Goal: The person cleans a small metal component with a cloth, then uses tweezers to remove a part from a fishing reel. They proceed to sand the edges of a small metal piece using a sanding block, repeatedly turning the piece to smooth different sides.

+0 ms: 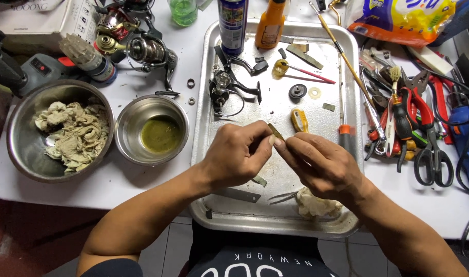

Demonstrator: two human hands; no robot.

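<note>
Small repair workbench, probably a home workshop, white table [142, 192] crowded with pliers [406, 115], scissors [433, 159], screwdriver [342, 110], spray can [232, 23], fishing reels [142, 48], metal tray [275, 215] holding dismantled reel parts [227, 87]

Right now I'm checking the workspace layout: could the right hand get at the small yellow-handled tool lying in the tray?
Probably yes. The yellow-handled tool lies just beyond the right hand with bare tray between them, but both hands pinch a small metal piece, so the right would have to let go first.
</note>
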